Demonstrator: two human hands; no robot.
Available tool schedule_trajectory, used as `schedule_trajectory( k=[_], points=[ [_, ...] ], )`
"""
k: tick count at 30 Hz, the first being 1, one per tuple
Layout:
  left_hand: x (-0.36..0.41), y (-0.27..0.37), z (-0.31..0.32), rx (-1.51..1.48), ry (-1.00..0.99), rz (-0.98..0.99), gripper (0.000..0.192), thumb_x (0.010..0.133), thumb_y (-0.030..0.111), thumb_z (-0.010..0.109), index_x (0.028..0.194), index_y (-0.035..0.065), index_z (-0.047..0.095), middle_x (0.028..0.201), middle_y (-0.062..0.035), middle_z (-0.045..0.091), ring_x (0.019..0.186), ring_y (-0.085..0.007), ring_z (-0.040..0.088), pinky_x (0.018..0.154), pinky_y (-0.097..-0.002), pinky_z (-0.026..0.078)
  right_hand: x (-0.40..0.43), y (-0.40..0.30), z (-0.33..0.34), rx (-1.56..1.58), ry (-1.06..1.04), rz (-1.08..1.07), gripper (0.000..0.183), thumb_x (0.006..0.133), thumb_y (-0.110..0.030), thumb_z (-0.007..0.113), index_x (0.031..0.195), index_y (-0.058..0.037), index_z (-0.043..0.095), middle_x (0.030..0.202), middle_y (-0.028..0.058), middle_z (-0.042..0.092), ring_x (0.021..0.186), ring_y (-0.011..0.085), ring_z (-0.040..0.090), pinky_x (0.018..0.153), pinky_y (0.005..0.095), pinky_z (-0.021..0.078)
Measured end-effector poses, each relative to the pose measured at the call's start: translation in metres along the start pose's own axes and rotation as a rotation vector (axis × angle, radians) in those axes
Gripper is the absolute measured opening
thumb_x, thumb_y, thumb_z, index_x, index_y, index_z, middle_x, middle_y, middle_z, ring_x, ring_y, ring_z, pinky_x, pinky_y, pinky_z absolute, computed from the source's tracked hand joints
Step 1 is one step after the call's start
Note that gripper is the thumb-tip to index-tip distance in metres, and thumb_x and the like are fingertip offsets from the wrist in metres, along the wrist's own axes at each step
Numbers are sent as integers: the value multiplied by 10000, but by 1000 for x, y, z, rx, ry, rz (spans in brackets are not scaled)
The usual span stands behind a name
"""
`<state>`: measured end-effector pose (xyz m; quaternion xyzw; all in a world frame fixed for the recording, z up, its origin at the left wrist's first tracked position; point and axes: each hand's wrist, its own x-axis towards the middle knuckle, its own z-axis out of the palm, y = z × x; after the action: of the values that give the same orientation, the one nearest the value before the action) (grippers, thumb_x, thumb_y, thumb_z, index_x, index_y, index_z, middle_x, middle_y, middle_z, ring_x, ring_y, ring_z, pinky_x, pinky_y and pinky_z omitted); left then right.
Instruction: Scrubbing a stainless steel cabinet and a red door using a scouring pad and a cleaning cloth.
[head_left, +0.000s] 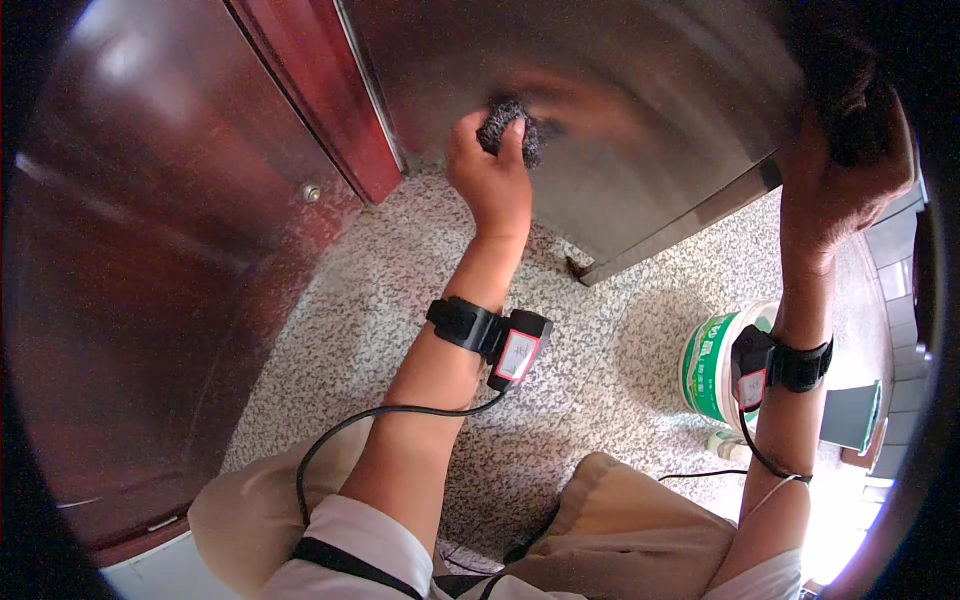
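My left hand (491, 169) is closed around a dark grey scouring pad (511, 133), which is pressed to a smooth, dull metal panel (630, 165). The panel mirrors the hand dimly and ends in a lower edge with a short foot near the floor. At the far right, my right hand (847, 180) is raised beside the panel's right end; its fingers lie in dark shadow, so whether it grips anything is unclear. Each forearm wears a black strap with a small device and a cable.
A glossy dark red door (172, 262) with a round metal fitting stands at left. Below my right hand are a white and green plastic bucket (709, 367), a small container (727, 446) and a grey bin (849, 414) on the speckled floor (577, 375).
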<state>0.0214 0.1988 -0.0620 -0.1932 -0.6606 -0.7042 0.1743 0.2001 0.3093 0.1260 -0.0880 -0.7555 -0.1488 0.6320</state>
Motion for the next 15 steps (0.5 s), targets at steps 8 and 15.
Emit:
schedule_trajectory(
  k=[8,15],
  points=[
    [28,12,-2,-269,-36,-296,267,770,164,632,920,8,475,811,-84,548,579,-143,543,382,-239,474,-10,25,-7,-314,47,-148,519,704,-247,694,1030,42,413,942,160,528,833,225,535,742,315,437],
    [-15,9,1,-38,-172,-154,329,760,229,650,948,10,491,766,-80,549,531,-132,534,361,-240,440,1,25,-8,-100,-78,-76,566,700,-262,704,1053,39,381,972,151,505,872,238,527,768,335,430]
  ],
)
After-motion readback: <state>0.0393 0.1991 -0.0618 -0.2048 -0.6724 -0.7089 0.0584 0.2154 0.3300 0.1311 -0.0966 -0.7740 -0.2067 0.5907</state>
